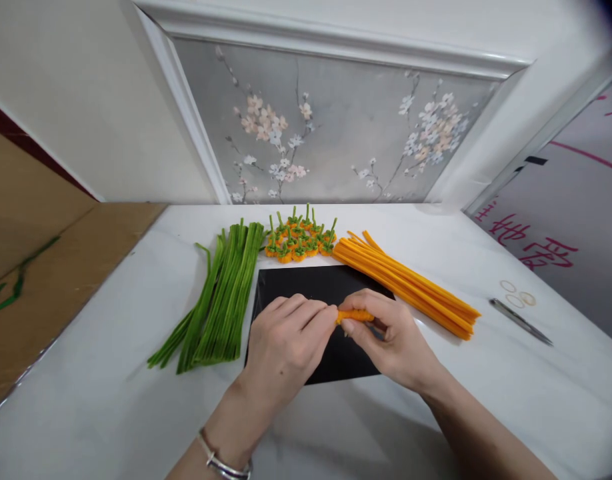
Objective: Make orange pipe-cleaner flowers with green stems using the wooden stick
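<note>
Between my hands is a short, coiled piece of orange pipe cleaner [355, 316], held just above a black mat [331, 283]. My right hand [391, 333] pinches it between thumb and fingers. My left hand [291, 343] is closed, its fingertips pressed on the coil's left end; its thumb is hidden behind the hand. A silver bracelet circles my left wrist. Beyond the mat stand several small orange pumpkin-like pieces [299, 241] with green tops and upright green stems.
Green pipe cleaners [226, 300] lie bundled left of the mat, orange pipe cleaners [411, 287] to its right. Farther right, a slim metal tool [521, 321] lies near thin rubber bands [515, 297]. A framed floral panel [336, 127] rises behind the white table [111, 400].
</note>
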Demonstrator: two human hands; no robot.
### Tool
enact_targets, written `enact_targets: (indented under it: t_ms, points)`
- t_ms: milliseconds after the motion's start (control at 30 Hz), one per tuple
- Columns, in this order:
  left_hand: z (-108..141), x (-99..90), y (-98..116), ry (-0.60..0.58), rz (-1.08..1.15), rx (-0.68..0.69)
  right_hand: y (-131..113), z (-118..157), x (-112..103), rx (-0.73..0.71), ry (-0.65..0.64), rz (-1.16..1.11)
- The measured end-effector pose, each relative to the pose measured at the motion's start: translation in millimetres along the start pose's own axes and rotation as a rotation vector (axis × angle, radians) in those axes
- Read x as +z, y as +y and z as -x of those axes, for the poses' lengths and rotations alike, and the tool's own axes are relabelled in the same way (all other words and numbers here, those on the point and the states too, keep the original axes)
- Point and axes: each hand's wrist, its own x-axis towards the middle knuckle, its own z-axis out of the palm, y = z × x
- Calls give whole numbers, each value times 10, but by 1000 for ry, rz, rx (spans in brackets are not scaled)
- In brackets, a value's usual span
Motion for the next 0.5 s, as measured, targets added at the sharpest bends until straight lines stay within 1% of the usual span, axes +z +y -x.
enact_targets:
  t_ms: [500]
  points:
    - [2, 12, -3, 4, -1, 4, 53, -4, 20, -18, 12, 10]
